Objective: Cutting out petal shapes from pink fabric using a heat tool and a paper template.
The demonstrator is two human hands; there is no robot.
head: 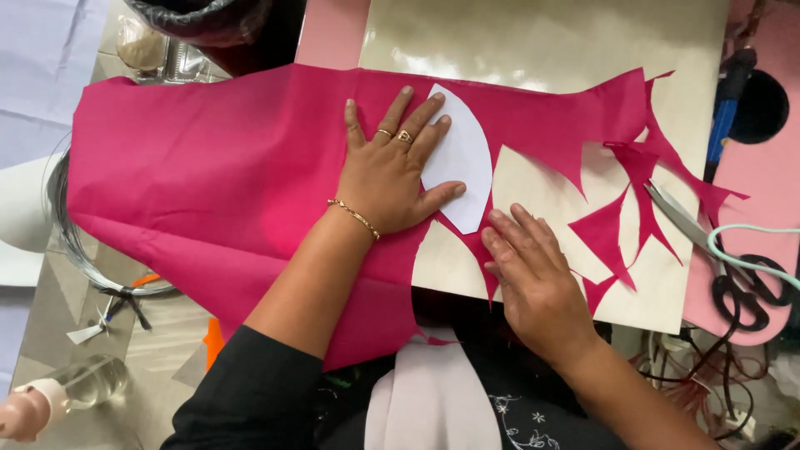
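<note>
Head view: left hand (pixel 387 179) lies flat with fingers spread, palm down on the pink fabric (pixel 217 183), its fingertips overlapping the white curved paper pattern (pixel 462 158). Right hand (pixel 533 279) rests flat and open just beside that pattern, fingers on a narrow pink strip over the cream board (pixel 550 50); neither hand grips anything. Further right of the right hand lie scissors (pixel 717 250) on the counter (pixel 167 333).
</note>
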